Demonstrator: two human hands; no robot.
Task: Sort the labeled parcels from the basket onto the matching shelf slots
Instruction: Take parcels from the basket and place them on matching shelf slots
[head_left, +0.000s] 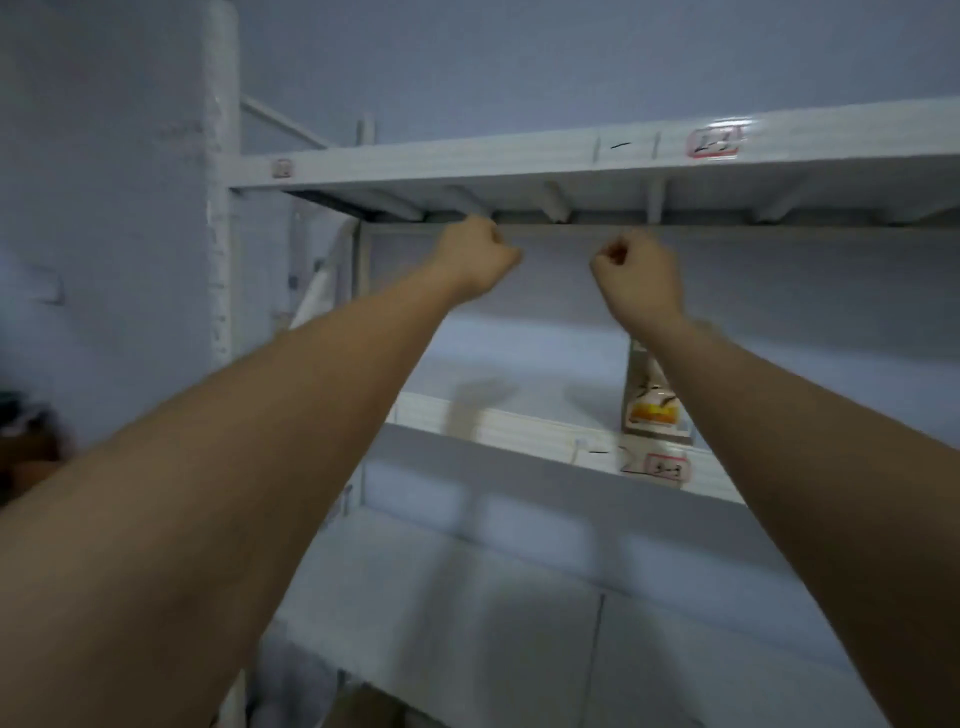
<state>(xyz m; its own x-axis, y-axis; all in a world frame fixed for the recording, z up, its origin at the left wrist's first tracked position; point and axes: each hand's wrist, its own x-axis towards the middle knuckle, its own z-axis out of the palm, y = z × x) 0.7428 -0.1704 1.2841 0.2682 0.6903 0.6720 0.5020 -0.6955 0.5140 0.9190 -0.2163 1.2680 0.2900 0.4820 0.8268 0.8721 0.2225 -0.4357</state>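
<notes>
Two bare forearms, no sleeves in view, nothing worn at either wrist. No gloves, rings or watch seen. Left grip (475, 257) & right grip (636, 275) bare too; frame blurry, finer detail unreadable.

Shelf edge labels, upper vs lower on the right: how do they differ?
The upper label sits on the top shelf's front edge, above both fists; the lower label sits on the middle shelf's edge, just under a standing parcel. The upper looks bigger in frame. Both are red-bordered, white, and too blurred to read.

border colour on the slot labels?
Red, clearest in the head view on the upper shelf label.
</notes>
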